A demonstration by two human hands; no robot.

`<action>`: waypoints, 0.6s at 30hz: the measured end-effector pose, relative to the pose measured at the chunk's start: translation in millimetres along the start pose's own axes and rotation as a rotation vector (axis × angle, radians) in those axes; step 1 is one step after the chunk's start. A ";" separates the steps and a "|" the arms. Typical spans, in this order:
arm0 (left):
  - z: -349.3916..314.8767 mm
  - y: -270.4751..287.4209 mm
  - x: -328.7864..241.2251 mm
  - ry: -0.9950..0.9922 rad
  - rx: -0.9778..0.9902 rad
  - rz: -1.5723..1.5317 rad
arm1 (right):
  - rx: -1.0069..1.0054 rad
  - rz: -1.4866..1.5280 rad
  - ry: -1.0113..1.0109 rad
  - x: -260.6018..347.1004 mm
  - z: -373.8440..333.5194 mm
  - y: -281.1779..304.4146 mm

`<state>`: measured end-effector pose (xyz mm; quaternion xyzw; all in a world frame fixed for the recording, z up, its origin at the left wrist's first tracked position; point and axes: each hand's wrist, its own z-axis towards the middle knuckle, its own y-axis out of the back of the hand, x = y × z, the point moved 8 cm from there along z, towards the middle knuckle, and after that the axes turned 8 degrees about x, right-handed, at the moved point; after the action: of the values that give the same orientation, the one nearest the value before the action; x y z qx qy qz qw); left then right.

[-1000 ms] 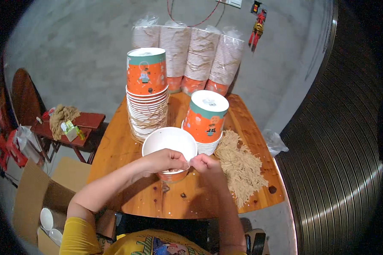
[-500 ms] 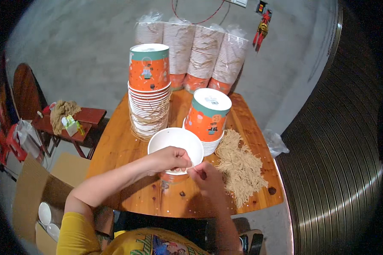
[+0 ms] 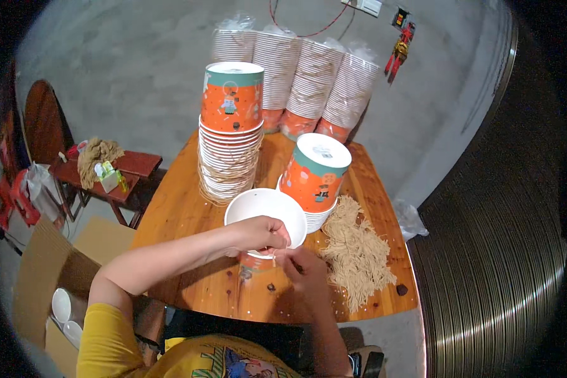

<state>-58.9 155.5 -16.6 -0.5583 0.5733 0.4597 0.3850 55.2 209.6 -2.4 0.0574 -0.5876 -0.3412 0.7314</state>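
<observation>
A white paper bucket point(image 3: 258, 203) with an orange outside stands upright at the near middle of the table, its mouth toward me. My left hand point(image 3: 263, 234) reaches across its near rim, fingers pinched together. Close against it, my right hand point(image 3: 303, 269) is pinched too, just outside the rim. A short bit of pale string point(image 3: 274, 257) shows between the fingertips; the fingers hide most of it. Right of the hands lies a loose heap of tan strings point(image 3: 356, 252). Behind the bucket is a short inverted stack of orange and green buckets point(image 3: 312, 179).
A taller inverted stack point(image 3: 231, 135), tan strings hanging around its rims, stands at the left. Several plastic-wrapped bucket stacks point(image 3: 309, 82) line the back of the wooden table point(image 3: 195, 286). An open cardboard box point(image 3: 38, 277) sits at lower left, a ribbed metal shutter point(image 3: 491, 271) at right.
The view has shifted slightly, moving the scene a little to the right. Both hands stay at the bucket's near rim; the fingertips are now closer together.
</observation>
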 end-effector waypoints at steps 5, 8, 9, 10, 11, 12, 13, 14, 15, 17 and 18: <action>-1.8 3.4 3.8 0.031 -0.023 -0.056 | -0.031 -0.073 -0.025 14.8 -0.5 -1.9; -0.6 1.1 2.2 0.019 -0.002 -0.078 | -0.031 -0.143 -0.003 10.2 -1.5 -5.2; -0.9 0.3 -2.3 -0.006 -0.020 -0.002 | -0.066 -0.219 0.150 18.7 -1.4 -4.5; -1.5 -0.1 -6.9 -0.030 -0.039 0.074 | -0.102 -0.296 0.304 29.4 -4.2 -4.4; -2.7 0.3 -6.9 -0.028 -0.041 0.073 | -0.100 -0.294 0.304 33.1 -4.6 -4.6; -4.0 1.5 -7.0 -0.026 -0.053 0.080 | -0.099 -0.166 0.203 31.2 -3.7 -1.7; -4.7 3.1 -6.5 -0.024 -0.066 0.087 | -0.097 -0.038 0.101 25.2 -2.7 -0.6; -4.7 3.5 -6.4 -0.025 -0.066 0.088 | -0.098 -0.038 0.101 22.8 -2.7 -0.9; -4.0 3.2 -6.8 -0.042 -0.043 0.094 | -0.070 0.162 -0.043 3.1 -1.0 -4.4; -2.5 3.0 -5.5 -0.058 -0.018 0.099 | -0.044 0.362 -0.190 -19.4 0.0 -11.0; -1.8 3.5 -4.6 -0.069 -0.017 0.064 | -0.098 0.331 -0.119 -17.9 1.1 -6.2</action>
<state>-61.9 154.9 -11.4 -0.5267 0.5732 0.4958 0.3849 50.2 215.4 -19.8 -0.0959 -0.6141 -0.2470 0.7434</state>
